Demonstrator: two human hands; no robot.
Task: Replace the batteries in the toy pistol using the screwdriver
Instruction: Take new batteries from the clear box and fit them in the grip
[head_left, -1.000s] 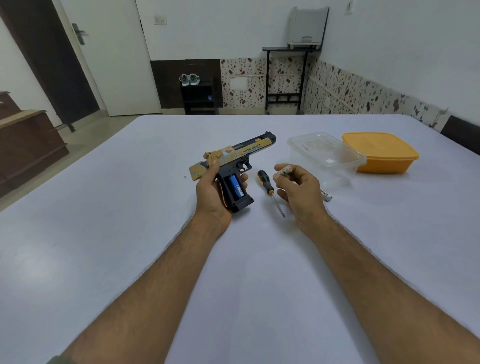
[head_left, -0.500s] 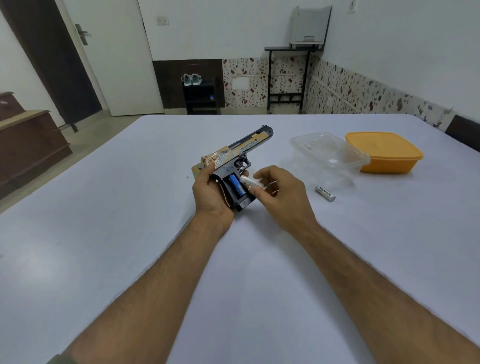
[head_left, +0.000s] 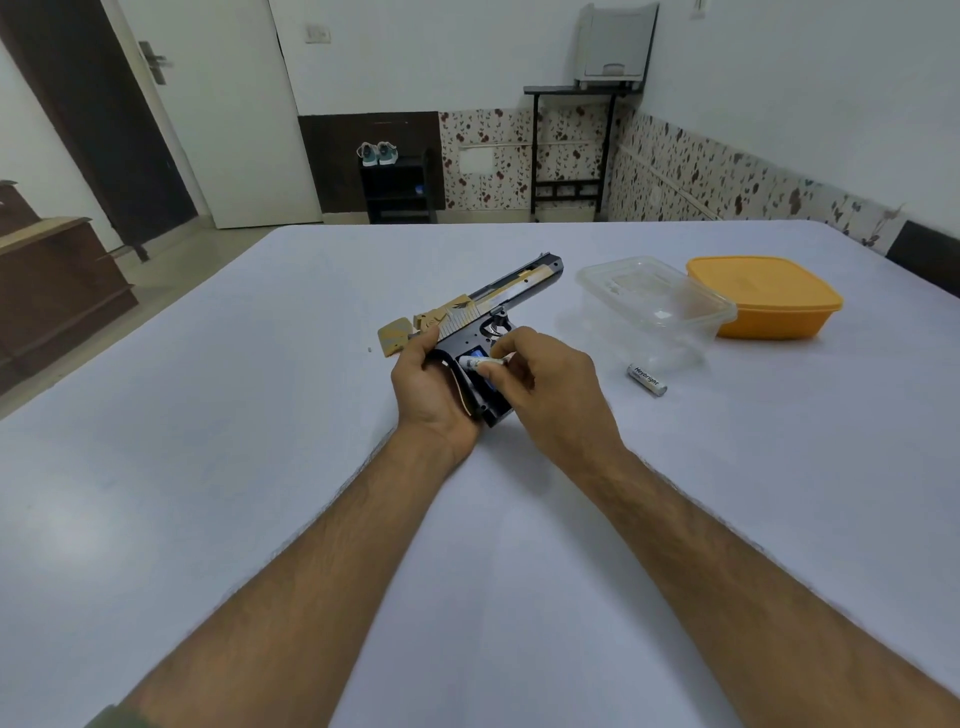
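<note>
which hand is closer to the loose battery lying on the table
Right. The right hand is beside the loose battery, just to its left, pinching another battery at the pistol grip. The left hand grips the toy pistol farther left.

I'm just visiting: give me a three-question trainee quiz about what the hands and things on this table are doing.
1. True or false: the left hand grips the pistol.
2. What does the right hand pinch at the pistol's grip?
3. The spare battery lies: A in the clear box, B on the table, C on the orange box.

Key: 1 true; 2 a battery; 3 B.
</note>
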